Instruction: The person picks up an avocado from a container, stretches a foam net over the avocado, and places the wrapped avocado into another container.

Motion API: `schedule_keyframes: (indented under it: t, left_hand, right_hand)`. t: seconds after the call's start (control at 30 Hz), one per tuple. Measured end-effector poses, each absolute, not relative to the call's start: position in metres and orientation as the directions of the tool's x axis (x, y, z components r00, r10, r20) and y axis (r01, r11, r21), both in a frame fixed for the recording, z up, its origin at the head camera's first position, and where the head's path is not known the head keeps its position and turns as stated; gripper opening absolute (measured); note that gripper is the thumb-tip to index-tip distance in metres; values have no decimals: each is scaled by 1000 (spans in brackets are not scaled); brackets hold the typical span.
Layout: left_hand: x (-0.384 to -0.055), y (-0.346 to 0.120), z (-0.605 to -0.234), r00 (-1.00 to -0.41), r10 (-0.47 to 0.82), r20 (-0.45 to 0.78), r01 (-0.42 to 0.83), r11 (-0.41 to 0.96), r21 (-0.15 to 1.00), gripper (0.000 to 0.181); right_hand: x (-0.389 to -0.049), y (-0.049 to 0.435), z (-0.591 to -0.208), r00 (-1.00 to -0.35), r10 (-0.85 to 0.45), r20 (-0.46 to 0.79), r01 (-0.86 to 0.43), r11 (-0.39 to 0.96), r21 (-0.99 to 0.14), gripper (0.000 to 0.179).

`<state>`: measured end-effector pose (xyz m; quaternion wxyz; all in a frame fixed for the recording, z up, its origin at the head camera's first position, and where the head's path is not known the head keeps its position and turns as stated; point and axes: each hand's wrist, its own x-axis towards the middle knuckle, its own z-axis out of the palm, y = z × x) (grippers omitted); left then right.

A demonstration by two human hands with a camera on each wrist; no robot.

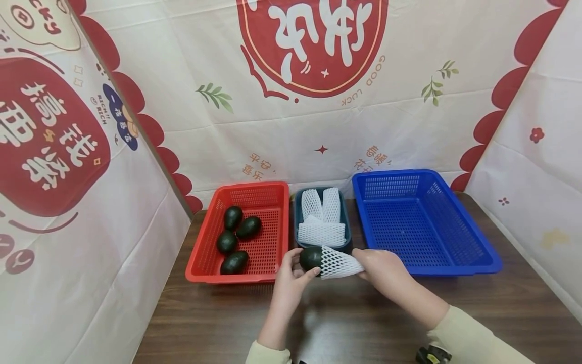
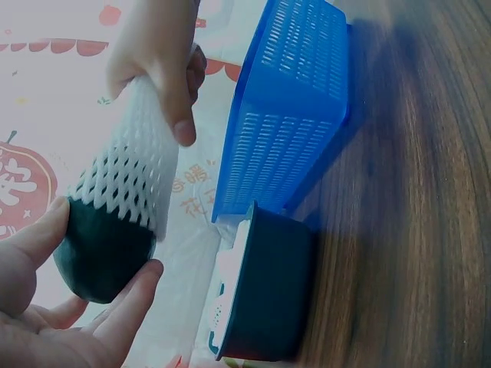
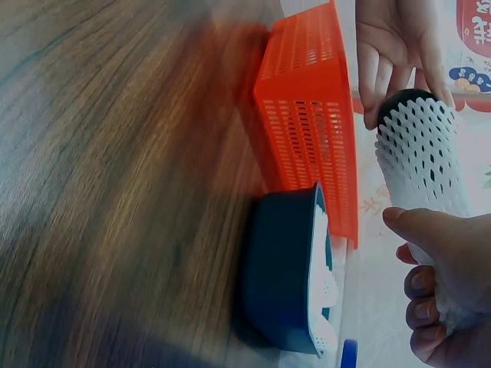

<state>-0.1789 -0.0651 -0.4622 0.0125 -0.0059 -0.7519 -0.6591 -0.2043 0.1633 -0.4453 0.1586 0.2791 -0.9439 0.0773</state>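
A dark green avocado is held between the thumb and fingers of my left hand. A white foam net sleeve covers part of it, stretched over the end that faces right. My right hand grips the narrow, gathered end of that sleeve. In the left wrist view the bare end of the avocado shows below the net edge, with fingertips around it. The right wrist view has the sleeve running from my curled right fingers up to the avocado. Both hands are above the table, in front of the small bin.
At left, a red basket contains several avocados. A small dark teal bin in the middle holds white foam net sleeves. The blue basket stands at right. Printed cloth hangs behind the wooden table.
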Motion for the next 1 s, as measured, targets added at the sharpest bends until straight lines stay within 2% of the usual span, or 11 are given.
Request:
schedule_keyframes:
  t: [0.27, 0.47, 0.63, 0.8, 1.0]
  left_hand:
    - [-178, -60, -463, -999, -19, 47, 45, 61, 997, 56]
    - [-175, -59, -462, -999, -31, 38, 36, 63, 997, 57]
    - [-175, -54, -460, -999, -32, 29, 26, 95, 995, 63]
    - [-175, -48, -454, -999, -11, 39, 38, 58, 998, 62]
    - [-176, -50, -452, -996, -45, 77, 75, 48, 996, 44]
  right_hand:
    - [-205, 153, -447, -780, -505, 370, -559, 828, -48, 34]
    - [-202, 147, -442, -782, -529, 330, -580, 811, -75, 69]
    - [-201, 139, -439, -793, -524, 311, -576, 811, -101, 86]
    - [-202, 133, -437, -775, -498, 390, -578, 808, -117, 84]
    - [-203, 134, -435, -755, -478, 449, -584, 802, -126, 80]
